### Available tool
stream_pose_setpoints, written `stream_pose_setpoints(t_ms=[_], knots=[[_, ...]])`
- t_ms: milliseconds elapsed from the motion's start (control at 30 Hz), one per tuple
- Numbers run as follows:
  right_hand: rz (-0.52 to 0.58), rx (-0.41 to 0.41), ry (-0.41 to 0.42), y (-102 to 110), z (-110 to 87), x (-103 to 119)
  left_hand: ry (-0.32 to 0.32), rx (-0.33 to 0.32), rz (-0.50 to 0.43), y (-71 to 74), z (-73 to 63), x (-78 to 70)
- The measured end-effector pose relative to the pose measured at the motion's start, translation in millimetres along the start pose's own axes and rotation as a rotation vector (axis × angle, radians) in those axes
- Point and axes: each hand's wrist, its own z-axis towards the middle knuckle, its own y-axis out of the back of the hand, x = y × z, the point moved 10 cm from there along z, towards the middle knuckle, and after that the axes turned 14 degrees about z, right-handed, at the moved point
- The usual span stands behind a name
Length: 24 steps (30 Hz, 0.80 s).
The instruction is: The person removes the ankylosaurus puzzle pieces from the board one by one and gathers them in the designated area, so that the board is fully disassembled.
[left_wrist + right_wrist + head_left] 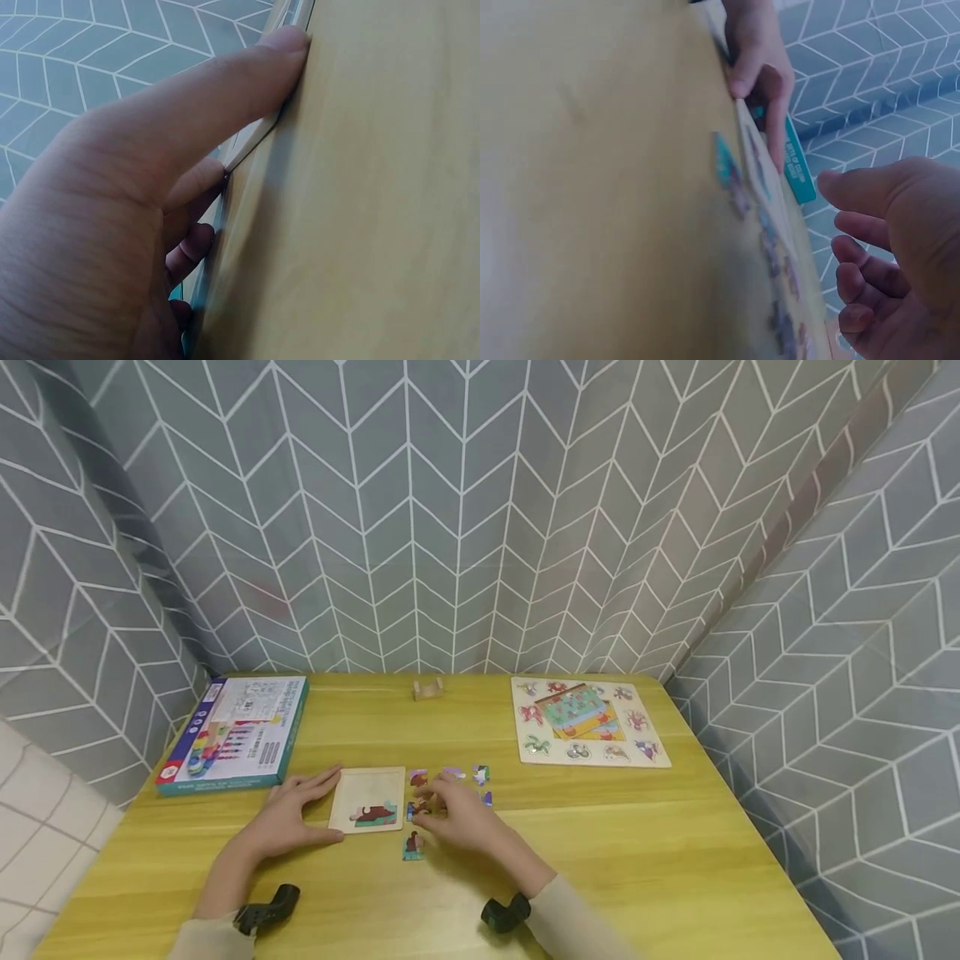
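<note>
A square wooden puzzle board (352,789) lies flat, with a few joined pieces (377,814) in brown, pink and teal along its lower part. At the board's left side my left hand (288,814) rests with thumb and index finger spread, touching the edge near both corners; the thumb (225,90) shows large in the left wrist view. My right hand (465,814) hovers over several loose puzzle pieces right of the board, thumb and fingers loosely bent. The right wrist view shows nothing between those fingers (862,281). One loose piece (413,846) lies nearest the front; others are partly hidden.
On the left stands a flat boxed set (240,735), close behind my left hand. A white picture board (652,747) carrying two colourful puzzles (577,710) lies at the back right. Near the back edge sits a small wooden piece (428,690). Curtains (465,527) border the table.
</note>
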Motion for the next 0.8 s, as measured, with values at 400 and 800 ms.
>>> stream_pose_setpoints(t_ms=[400,800], knots=[[-0.084,0.131,0.024,-27.8,61.9,23.8,0.008,0.0,0.011,-0.6,1.4,3.7],[-0.166,0.245,0.017,-68.2,69.1,17.8,-0.002,0.0,0.001,1.7,2.0,2.1]])
